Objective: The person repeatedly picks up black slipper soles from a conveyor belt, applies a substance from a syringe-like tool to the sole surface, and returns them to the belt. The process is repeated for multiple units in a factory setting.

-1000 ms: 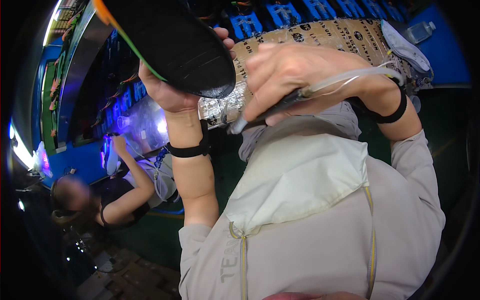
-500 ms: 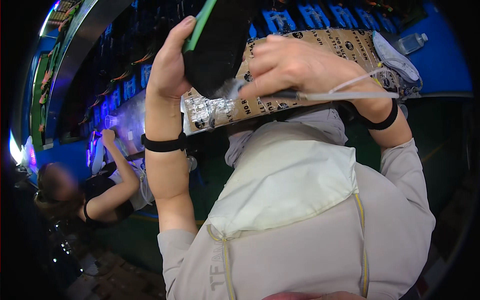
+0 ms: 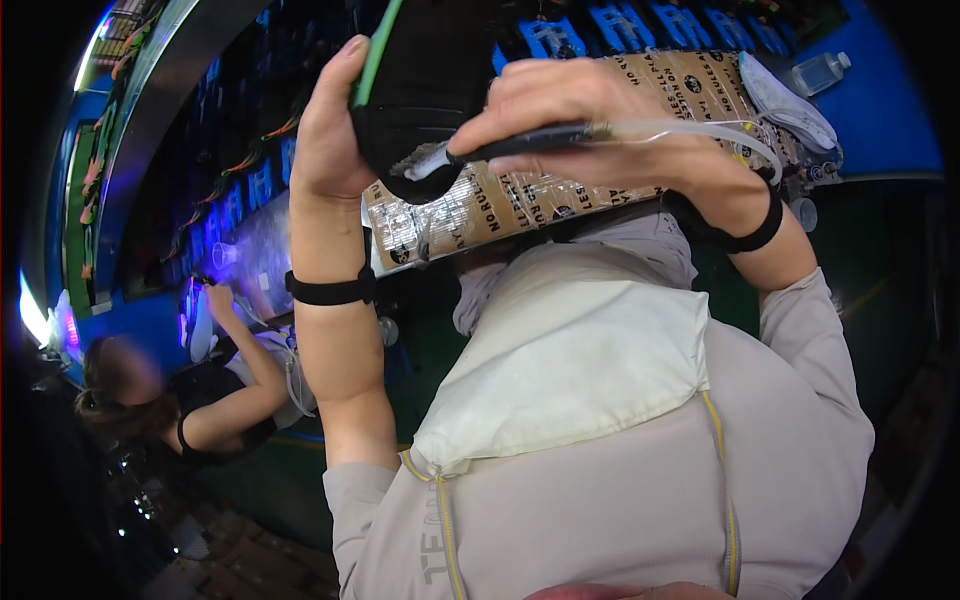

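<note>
My left hand (image 3: 330, 130) is raised and grips a black shoe (image 3: 430, 90) with a green edge by its side, sole area turned toward me. My right hand (image 3: 590, 110) holds a thin black pen-shaped tool (image 3: 500, 148) with a clear tube running back over my wrist. The tool's pale tip touches the shoe's lower edge. Both wrists carry black bands. A white cloth pad lies on my chest below.
A cardboard-covered, taped work surface (image 3: 560, 190) lies behind the hands. A clear plastic bottle (image 3: 818, 72) and a white shoe part (image 3: 790, 100) rest at the upper right on blue. Another seated person (image 3: 200, 400) works at the left under purple light.
The shoe has turned from flat, sole facing me, to edge-on and moved right. My right hand brought the tool's tip up against the shoe.
</note>
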A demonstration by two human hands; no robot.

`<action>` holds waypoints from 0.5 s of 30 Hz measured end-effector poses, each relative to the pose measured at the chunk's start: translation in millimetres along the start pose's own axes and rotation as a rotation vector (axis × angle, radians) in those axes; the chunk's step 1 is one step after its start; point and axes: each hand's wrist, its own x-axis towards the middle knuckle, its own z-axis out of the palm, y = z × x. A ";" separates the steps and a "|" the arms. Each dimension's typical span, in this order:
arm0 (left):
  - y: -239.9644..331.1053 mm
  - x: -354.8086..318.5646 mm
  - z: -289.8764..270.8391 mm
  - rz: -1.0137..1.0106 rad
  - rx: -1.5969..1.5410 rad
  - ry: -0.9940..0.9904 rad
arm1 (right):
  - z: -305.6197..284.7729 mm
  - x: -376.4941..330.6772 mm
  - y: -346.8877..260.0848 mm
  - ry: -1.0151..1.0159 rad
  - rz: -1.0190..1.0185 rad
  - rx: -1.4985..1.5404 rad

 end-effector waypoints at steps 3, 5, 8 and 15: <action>2.3 -0.3 1.8 -0.054 0.017 -0.013 | 5.0 -2.2 0.2 -0.044 -0.095 -0.064; -1.4 -3.1 -3.2 -0.097 -0.211 -0.030 | 6.7 -1.8 -0.8 -0.115 -0.088 -0.076; -2.4 -5.6 -8.6 -0.062 -0.175 -0.040 | -11.5 1.1 -15.8 -0.202 0.311 0.373; -1.1 -4.9 0.7 -0.085 0.082 0.008 | 21.7 -7.9 -2.3 -0.040 0.117 0.226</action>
